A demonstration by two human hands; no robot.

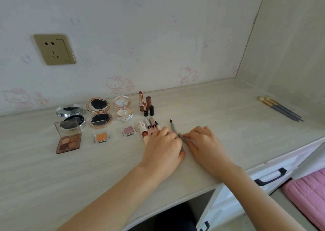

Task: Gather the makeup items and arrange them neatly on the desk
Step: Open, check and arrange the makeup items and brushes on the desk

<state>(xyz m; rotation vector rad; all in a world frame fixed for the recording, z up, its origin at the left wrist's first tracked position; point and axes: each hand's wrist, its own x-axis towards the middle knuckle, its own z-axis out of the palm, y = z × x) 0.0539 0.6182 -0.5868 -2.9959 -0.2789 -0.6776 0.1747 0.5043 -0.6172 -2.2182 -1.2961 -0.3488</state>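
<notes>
Makeup lies in rows on the pale desk point(228, 107). Three open compacts point(100, 114) stand at the back left, with several lipsticks point(146, 105) upright beside them. In front lie a brown eyeshadow palette point(68, 139), an orange pan point(102, 137), a pink pan point(129, 131) and several lip tubes point(149, 125). A thin grey pencil point(173, 127) with a dark tip lies between my hands. My left hand point(163, 146) rests over its lower end and my right hand point(204, 143) pinches its grey cap piece point(182, 137).
Three grey-handled brushes point(281, 109) lie far right near the side wall. A wall socket point(55, 49) sits on the patterned wall at the back left. Drawers with dark handles point(270, 177) and a pink cushion point(309, 194) are below the desk edge at right.
</notes>
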